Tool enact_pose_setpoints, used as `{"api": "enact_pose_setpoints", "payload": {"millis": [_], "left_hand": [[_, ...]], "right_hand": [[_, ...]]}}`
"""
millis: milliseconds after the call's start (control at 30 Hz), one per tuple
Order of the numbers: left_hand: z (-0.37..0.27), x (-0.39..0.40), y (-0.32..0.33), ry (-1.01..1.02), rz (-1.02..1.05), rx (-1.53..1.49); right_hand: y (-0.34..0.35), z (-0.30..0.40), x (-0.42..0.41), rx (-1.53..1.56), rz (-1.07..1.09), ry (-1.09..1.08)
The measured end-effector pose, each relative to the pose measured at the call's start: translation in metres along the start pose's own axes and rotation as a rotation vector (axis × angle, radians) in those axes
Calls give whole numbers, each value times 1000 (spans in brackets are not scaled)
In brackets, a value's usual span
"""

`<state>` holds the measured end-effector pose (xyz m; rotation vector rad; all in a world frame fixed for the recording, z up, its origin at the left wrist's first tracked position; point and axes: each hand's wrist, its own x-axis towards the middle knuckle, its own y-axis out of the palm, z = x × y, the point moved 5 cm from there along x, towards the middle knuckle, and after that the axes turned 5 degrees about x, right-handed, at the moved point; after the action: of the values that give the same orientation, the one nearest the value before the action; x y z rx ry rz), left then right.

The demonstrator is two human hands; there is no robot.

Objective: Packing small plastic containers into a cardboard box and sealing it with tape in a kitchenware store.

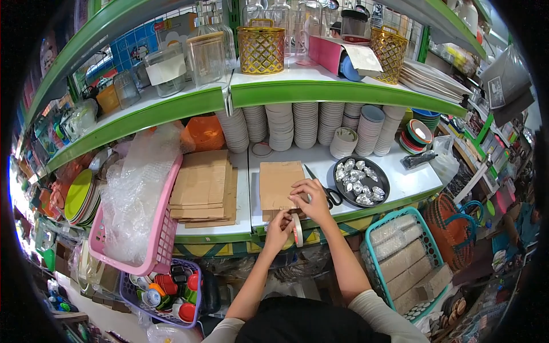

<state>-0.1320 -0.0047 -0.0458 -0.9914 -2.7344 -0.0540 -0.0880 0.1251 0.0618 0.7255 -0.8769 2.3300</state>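
My left hand (279,229) is at the shelf's front edge, its fingers on a narrow roll of pale tape (299,231) that hangs edge-on. Close above it, my right hand (314,201) is bent over the lower right corner of a flat brown cardboard piece (281,180); whether its fingertips pinch a strip of tape is too small to tell. A second cardboard layer shows under the near edge. Scissors with black handles (333,198) lie just right of my right hand, partly hidden by it. Beyond them sits a round black pan (382,193) holding several crinkled silver foil-like moulds (356,178).
Stacked cardboard (201,180) lies left, beside a pink basket (165,214) of bubble wrap. Stacked white bowls (306,126) line the back beneath a green-edged shelf (343,93). Below are a purple basket (195,296) of small wares and a teal basket (366,253) of wrapped packs.
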Motion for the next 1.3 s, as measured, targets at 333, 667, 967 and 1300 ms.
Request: {"api": "enact_pose_setpoints", "payload": {"millis": [333,667,967,1300], "left_hand": [[2,1,-2,29,33,-37],[4,0,-6,20,78,-8],[-14,-2,-6,20,190,72],[-24,-4,-9,34,208,79]], "right_hand": [[-7,10,-2,22,48,-59],[1,2,-4,49,19,-11],[-1,0,-2,54,21,14],[-5,8,-5,78,66,-88]]}}
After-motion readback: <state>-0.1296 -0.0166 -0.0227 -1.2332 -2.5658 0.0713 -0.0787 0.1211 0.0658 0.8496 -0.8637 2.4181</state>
